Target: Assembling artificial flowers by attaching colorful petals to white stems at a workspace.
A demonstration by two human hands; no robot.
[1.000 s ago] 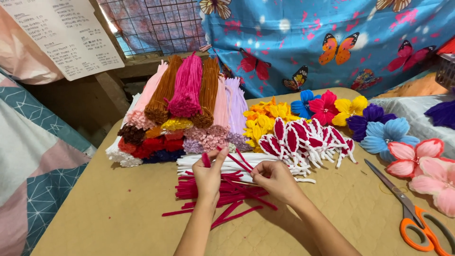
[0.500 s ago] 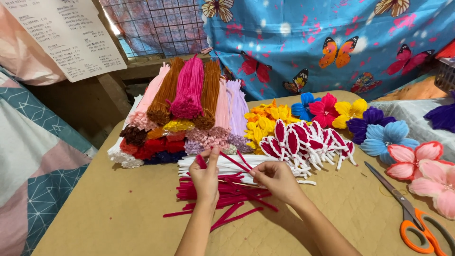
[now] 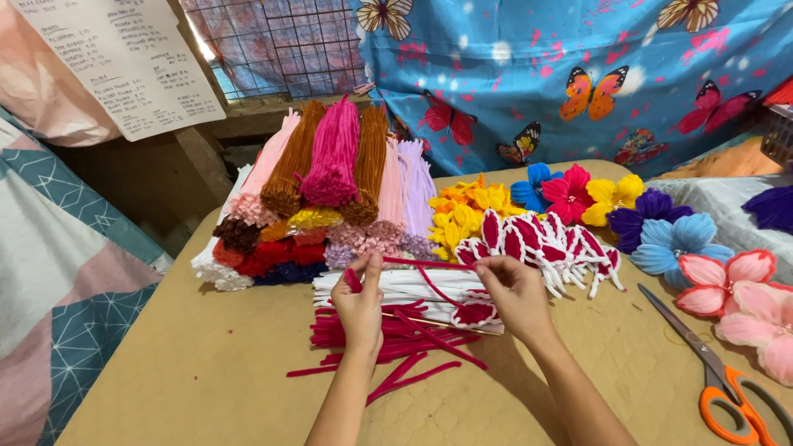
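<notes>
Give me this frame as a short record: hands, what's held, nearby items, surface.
left hand: pinches one end of a red pipe cleaner
right hand: pinches the other end, stem stretched level between both hands
below hands: loose red stems on a row of white stems
behind: stacked pipe cleaner bundles, many colours
right: red-and-white petals, finished flowers, orange-handled scissors
surface: tan table
</notes>
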